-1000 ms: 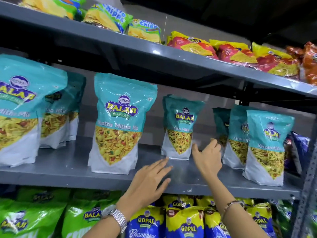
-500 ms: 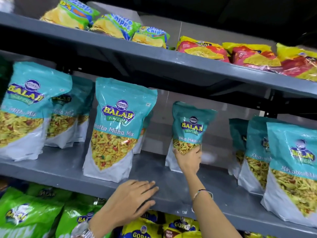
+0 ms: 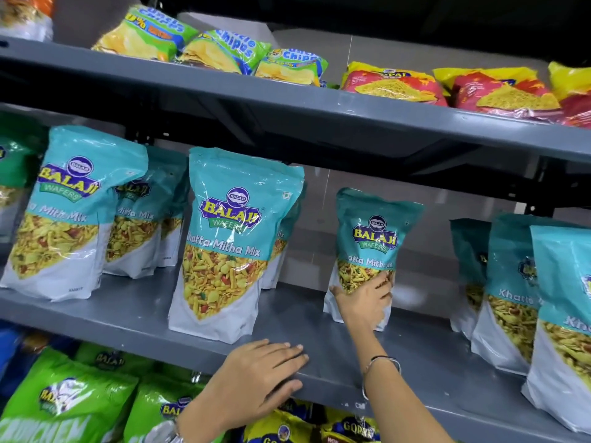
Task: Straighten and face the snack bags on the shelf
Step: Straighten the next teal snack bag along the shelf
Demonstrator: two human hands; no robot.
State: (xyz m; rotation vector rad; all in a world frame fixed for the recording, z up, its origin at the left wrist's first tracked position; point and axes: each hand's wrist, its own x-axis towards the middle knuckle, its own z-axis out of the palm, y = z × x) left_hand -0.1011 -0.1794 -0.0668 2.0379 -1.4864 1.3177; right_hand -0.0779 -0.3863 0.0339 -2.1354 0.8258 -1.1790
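Upright, the teal snack bag [image 3: 372, 238] of yellow mix meets the right hand [image 3: 364, 302].

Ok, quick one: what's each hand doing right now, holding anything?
Left hand: open, flat on the shelf edge, holding nothing.
Right hand: gripping the lower front of the teal snack bag.

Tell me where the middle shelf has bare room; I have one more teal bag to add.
Bare middle shelf lies between the bag under the right hand and the right-side bag cluster. A narrower gap sits between the big centre bag and that held bag. The left end is crowded.
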